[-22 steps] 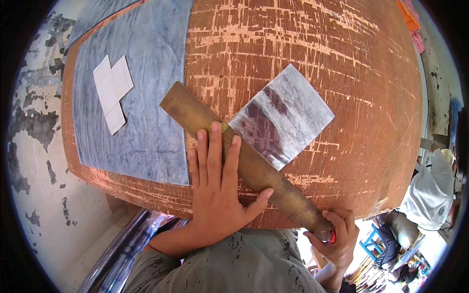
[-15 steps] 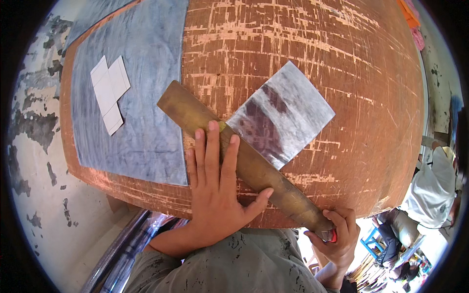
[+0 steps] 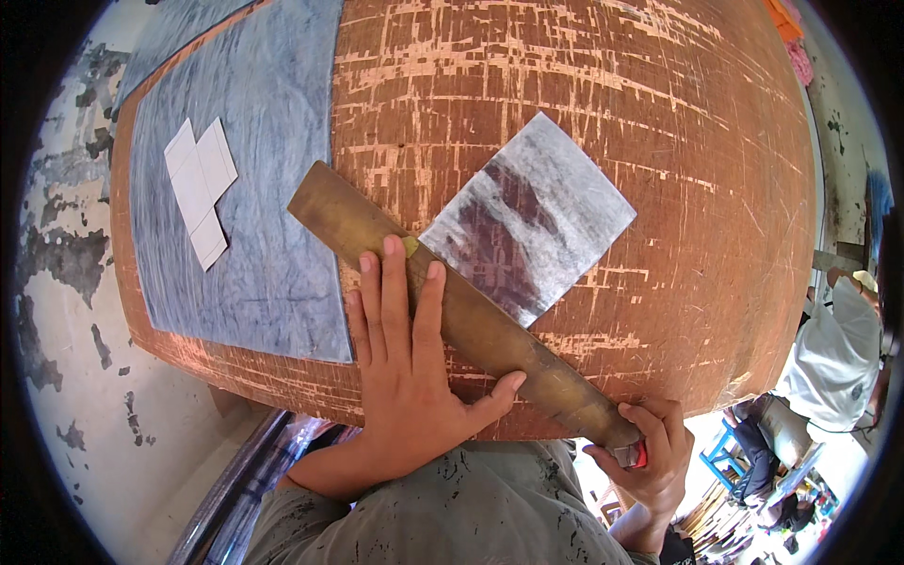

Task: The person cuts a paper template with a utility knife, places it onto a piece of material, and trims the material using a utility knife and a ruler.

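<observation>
My left hand lies flat with its fingers spread. Its fingertips and thumb press on a long brown straightedge, which runs slantwise from upper left to lower right. At the near end of this straightedge, my right hand is closed, fingers curled around the tip. A small red and grey tool shows between those fingers, mostly hidden; its kind is not clear. Along the far side of the straightedge lies a shiny, see-through square sheet, its lower left edge against or just under it.
The brown wooden tabletop is heavily scored. On its left lies a grey-blue mat bearing a white cut-out of joined squares. Rolls of clear film stand below the table's left edge. A blue stool is beyond the right corner.
The mat, cut-out, sheet and straightedge appear slightly farther left in the view. Both hands keep the same hold, the left one shifting slightly left with the straightedge.
</observation>
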A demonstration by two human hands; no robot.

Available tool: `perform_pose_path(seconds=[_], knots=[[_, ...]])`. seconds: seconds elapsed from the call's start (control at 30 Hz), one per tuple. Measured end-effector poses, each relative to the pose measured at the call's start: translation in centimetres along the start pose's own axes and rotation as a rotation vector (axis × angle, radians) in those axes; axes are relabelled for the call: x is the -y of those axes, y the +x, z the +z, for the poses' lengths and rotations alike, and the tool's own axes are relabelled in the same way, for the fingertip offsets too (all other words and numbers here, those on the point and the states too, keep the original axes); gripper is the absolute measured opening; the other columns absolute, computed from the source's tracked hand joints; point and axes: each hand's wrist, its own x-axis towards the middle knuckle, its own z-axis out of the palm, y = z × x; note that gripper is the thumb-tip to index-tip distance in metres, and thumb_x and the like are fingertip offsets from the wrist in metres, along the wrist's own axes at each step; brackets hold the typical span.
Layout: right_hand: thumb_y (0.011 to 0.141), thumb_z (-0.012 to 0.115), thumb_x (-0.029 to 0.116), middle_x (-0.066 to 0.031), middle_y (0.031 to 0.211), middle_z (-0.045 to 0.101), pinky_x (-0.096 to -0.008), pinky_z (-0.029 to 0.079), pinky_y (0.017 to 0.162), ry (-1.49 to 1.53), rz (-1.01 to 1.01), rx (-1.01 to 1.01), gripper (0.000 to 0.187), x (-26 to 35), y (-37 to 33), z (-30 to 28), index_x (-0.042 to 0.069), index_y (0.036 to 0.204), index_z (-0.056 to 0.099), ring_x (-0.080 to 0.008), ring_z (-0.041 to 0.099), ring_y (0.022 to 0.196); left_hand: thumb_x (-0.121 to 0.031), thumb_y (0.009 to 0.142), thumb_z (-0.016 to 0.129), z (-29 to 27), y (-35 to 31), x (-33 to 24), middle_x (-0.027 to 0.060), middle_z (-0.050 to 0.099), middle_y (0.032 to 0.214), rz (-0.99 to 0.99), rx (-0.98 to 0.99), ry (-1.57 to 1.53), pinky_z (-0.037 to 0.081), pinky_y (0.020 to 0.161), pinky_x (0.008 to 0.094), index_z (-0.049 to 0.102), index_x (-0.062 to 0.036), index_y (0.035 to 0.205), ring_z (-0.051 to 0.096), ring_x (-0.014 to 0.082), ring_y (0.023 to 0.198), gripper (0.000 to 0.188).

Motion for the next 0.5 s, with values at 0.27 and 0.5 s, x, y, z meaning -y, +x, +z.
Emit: perform_pose_path(seconds=[0.27, 0.5], knots=[[0.057, 0.109, 0.025, -0.0134, 0.109, 0.067, -0.0403, 0.058, 0.064, -0.01, -0.002, 0.018, 0.078, -0.01, 0.05, -0.2, 0.006, 0.122, 0.072, -0.0292, 0.073, 0.082, -0.062, 0.082, 0.087, 0.01, 0.02, 0.08, 0.04, 0.019, 0.177, 0.001, 0.002, -0.005, 0.017, 0.129, 0.0755, 0.027, 0.0023, 0.171, 0.018, 0.0624, 0.164, 0.125], [0.058, 0.108, 0.025, -0.0136, 0.108, 0.067, -0.0408, 0.058, 0.064, 0.001, 0.023, 0.022, 0.075, 0.23, 0.29, -0.29, 0.005, 0.121, 0.071, -0.0296, 0.073, 0.082, -0.06, 0.082, 0.089, -0.01, 0.11, 0.04, 0.0401, 0.018, 0.177, 0.005, -0.003, -0.023, 0.018, 0.128, 0.0766, 0.027, 0.002, 0.171, 0.018, 0.0631, 0.164, 0.125]])
